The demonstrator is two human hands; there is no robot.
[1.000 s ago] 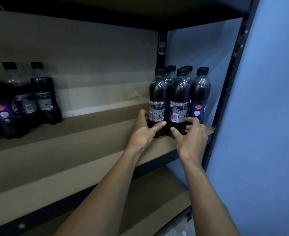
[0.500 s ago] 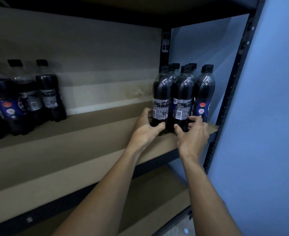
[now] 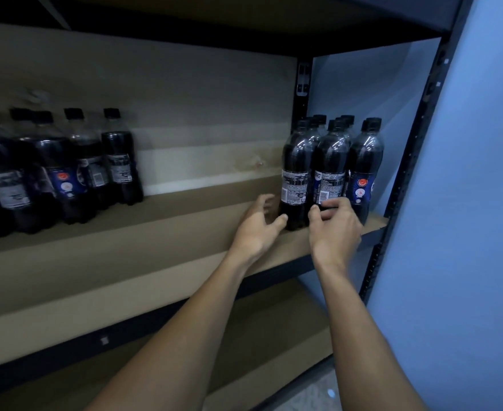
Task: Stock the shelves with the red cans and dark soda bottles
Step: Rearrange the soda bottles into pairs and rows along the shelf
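Several dark soda bottles [image 3: 330, 161] with black caps stand tightly grouped at the right end of the brown shelf board [image 3: 155, 232]. My left hand [image 3: 259, 229] is at the foot of the front left bottle, thumb touching its base, fingers loosely curved beside it. My right hand [image 3: 333, 229] sits in front of the middle bottle's base, its bent fingers lying against the bottle. Neither hand wraps a bottle. A second group of dark soda bottles [image 3: 51, 173] stands at the shelf's left end. No red cans are in view.
A black metal upright [image 3: 407, 173] and a blue wall [image 3: 475, 203] close the shelf's right side. Another shelf board runs above. A lower shelf [image 3: 274, 336] lies under my arms. Bare board stretches between the two bottle groups.
Both hands have eased back from the bottles' bases, fingers less spread. The view has shifted, showing more of the left bottle group. The right-hand bottles stay where they were.
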